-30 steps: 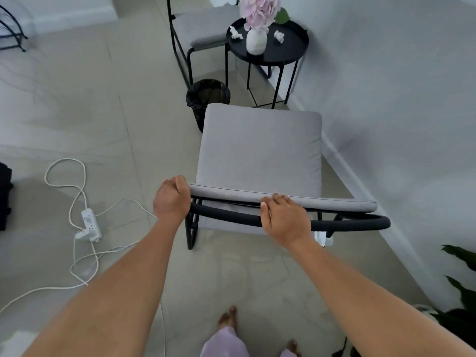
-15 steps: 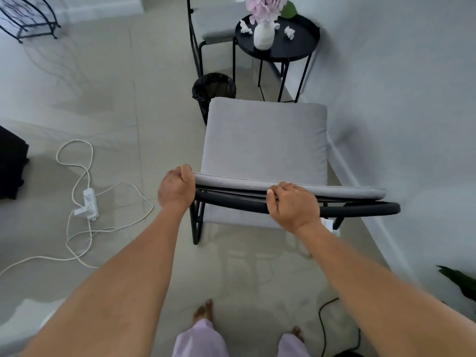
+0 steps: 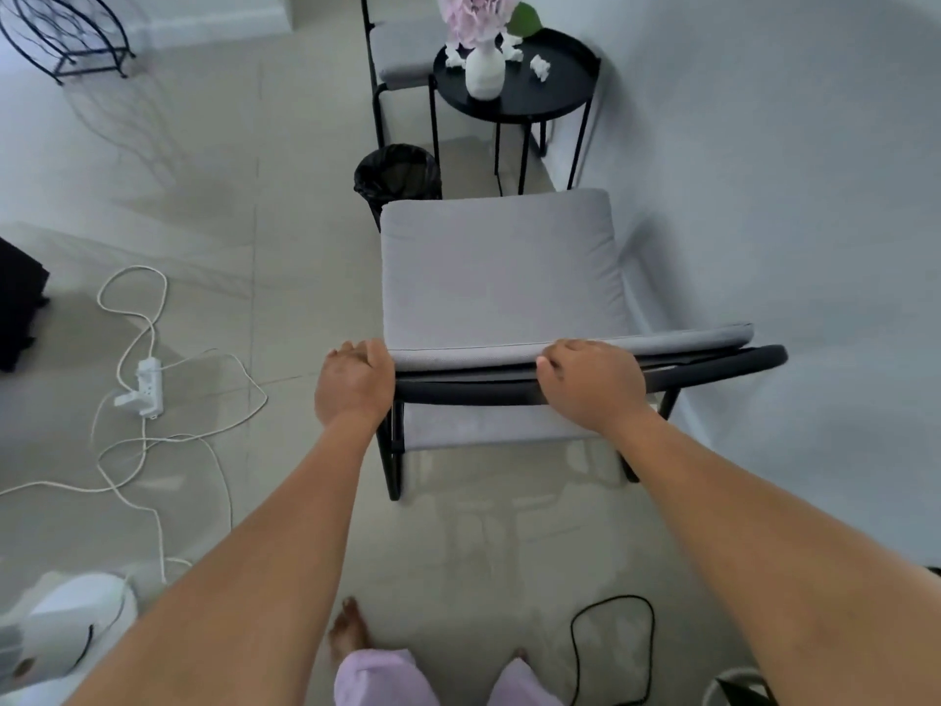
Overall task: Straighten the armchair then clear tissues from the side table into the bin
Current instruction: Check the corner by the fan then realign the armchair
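Observation:
A grey-cushioned armchair [image 3: 501, 270] on a black metal frame stands in front of me, seen from behind, its right side close to the wall. My left hand [image 3: 354, 382] grips the left end of its top back rail. My right hand [image 3: 590, 384] grips the rail nearer the middle. Beyond the chair stands a round black side table [image 3: 565, 91] with crumpled white tissues [image 3: 540, 67] and a white vase of pink flowers [image 3: 483, 68]. Another tissue [image 3: 453, 56] lies left of the vase. A black bin [image 3: 397, 175] with a bag liner sits on the floor left of the table.
A second grey chair [image 3: 399, 58] stands behind the side table. A white power strip [image 3: 145, 387] with looping cords lies on the floor to the left. A black cable [image 3: 611, 649] loops near my feet. A wire rack [image 3: 66, 33] is far left, a white appliance [image 3: 66, 619] bottom left.
The armchair has turned and shifted so its seat lines up with the wall. Both hands stay on the back rail. My view has moved back, showing more floor at my feet.

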{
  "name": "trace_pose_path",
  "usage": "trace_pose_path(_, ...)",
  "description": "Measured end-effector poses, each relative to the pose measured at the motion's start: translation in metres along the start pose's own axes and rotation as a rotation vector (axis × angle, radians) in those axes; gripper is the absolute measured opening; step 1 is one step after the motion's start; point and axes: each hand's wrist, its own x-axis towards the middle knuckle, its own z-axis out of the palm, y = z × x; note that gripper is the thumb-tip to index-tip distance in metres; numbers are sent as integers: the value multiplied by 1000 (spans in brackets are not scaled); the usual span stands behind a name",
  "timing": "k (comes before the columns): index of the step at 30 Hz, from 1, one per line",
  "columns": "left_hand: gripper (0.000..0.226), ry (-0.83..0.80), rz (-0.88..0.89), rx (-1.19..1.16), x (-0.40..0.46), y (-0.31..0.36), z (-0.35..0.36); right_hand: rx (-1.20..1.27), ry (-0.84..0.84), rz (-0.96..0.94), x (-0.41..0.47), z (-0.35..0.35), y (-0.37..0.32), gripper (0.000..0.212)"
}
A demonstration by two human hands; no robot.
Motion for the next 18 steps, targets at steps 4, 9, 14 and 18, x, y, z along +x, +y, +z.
trace_pose_path(4,43,-47,33,-60,2,-8,-2,63,-17,16,1,-2,2,67)
trace_pose_path(9,44,-87,152,-60,6,-16,-5,68,-94,27,1,1,7,44)
trace_pose_path(14,68,-231,495,17,33,-52,-18,44,-170,35,4,1,2,49)
trace_pose_path(18,61,-275,676,12,44,-55,-18,7,-203,96,3,-1,-8,67)
